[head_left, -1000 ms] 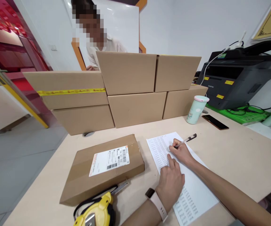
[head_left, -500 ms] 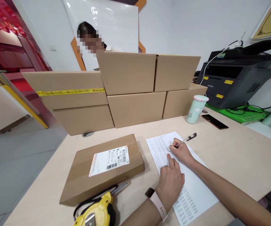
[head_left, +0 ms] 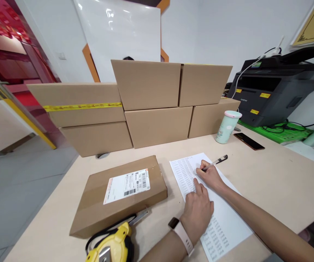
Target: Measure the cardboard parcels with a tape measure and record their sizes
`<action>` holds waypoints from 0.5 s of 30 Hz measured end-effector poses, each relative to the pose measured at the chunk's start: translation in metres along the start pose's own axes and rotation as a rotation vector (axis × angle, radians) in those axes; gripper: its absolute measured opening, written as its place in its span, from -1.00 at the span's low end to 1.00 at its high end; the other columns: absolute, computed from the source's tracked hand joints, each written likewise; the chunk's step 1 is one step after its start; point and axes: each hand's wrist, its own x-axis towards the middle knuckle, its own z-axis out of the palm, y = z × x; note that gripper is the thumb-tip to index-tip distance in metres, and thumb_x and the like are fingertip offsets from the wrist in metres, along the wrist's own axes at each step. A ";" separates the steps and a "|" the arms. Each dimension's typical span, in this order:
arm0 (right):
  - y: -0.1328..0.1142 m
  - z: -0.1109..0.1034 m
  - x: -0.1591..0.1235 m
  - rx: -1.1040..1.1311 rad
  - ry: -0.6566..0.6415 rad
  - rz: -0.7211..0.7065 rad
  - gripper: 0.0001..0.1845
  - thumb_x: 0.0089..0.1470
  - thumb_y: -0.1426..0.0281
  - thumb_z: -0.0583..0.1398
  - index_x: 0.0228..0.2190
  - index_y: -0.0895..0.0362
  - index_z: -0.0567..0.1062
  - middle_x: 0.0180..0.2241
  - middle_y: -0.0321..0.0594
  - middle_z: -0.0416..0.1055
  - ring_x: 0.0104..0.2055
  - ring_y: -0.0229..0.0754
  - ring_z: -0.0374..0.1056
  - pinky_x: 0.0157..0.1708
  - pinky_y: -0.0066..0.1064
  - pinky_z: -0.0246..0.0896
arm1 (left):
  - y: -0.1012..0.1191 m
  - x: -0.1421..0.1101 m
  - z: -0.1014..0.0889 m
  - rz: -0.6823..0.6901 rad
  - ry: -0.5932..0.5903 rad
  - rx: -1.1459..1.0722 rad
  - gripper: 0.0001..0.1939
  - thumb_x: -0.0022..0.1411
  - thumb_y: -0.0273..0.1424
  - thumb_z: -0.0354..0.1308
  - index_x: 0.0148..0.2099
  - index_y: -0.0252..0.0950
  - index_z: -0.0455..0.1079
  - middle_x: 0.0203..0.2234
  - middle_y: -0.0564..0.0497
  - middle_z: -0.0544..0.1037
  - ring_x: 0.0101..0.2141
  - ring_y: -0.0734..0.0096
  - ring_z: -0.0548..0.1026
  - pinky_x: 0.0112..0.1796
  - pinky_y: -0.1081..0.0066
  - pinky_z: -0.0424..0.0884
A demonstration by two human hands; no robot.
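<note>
Pen (head_left: 217, 162), just one, clasped by the right hand (head_left: 209, 177); left hand (head_left: 199, 208) unclenched on one sheet (head_left: 225, 222) — one parcel (head_left: 97, 193) nearby, six boxes (head_left: 158, 127) behind, blocking the view.

Printer (head_left: 269, 96), far right: "brother" on the front; yellow stickers (head_left: 264, 95), too small for me.
Sign (head_left: 311, 27), far right: I read "Wuh", the rest cut off by my view.
Label (head_left: 121, 187) on box (head_left: 90, 203), near left: barcodes (head_left: 130, 192) and a number ending, as I read it, "700".
Sheet (head_left: 222, 214), near right: columns of print, illegible to me.
Tape (head_left: 83, 107), far left: markings, illegible.
</note>
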 end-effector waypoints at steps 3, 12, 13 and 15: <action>0.000 0.000 0.000 -0.001 -0.001 0.007 -0.76 -0.16 0.46 0.12 -0.64 0.05 0.10 -0.67 -0.49 -0.02 -0.59 -0.33 -0.06 -0.58 -0.46 -0.14 | 0.000 0.000 0.001 -0.005 0.001 -0.004 -0.43 0.27 -0.19 0.03 0.18 -0.50 0.23 0.12 -0.40 0.34 -0.37 0.25 0.56 -0.39 0.33 0.47; -0.006 -0.001 0.000 -0.006 0.016 0.019 -0.78 -0.19 0.46 0.12 -0.64 0.05 0.12 -0.68 -0.48 -0.02 -0.60 -0.32 -0.06 -0.59 -0.46 -0.14 | 0.000 0.000 -0.001 -0.001 0.006 -0.022 -0.44 0.26 -0.20 0.05 0.17 -0.52 0.25 0.12 -0.41 0.33 -0.36 0.22 0.56 -0.41 0.32 0.47; -0.006 -0.001 0.000 -0.005 0.017 0.019 -0.78 -0.18 0.46 0.12 -0.64 0.05 0.12 -0.67 -0.48 -0.02 -0.60 -0.33 -0.06 -0.59 -0.46 -0.14 | 0.000 0.000 -0.002 -0.001 0.000 -0.024 -0.43 0.26 -0.20 0.05 0.17 -0.52 0.24 0.13 -0.42 0.33 -0.36 0.22 0.56 -0.41 0.32 0.47; -0.005 0.000 0.000 -0.003 0.016 0.018 -0.77 -0.18 0.45 0.13 -0.64 0.06 0.12 -0.67 -0.47 -0.02 -0.59 -0.33 -0.06 -0.59 -0.46 -0.12 | 0.000 0.001 -0.002 -0.001 -0.008 -0.022 -0.42 0.26 -0.21 0.04 0.18 -0.53 0.23 0.14 -0.42 0.31 -0.35 0.22 0.56 -0.40 0.32 0.48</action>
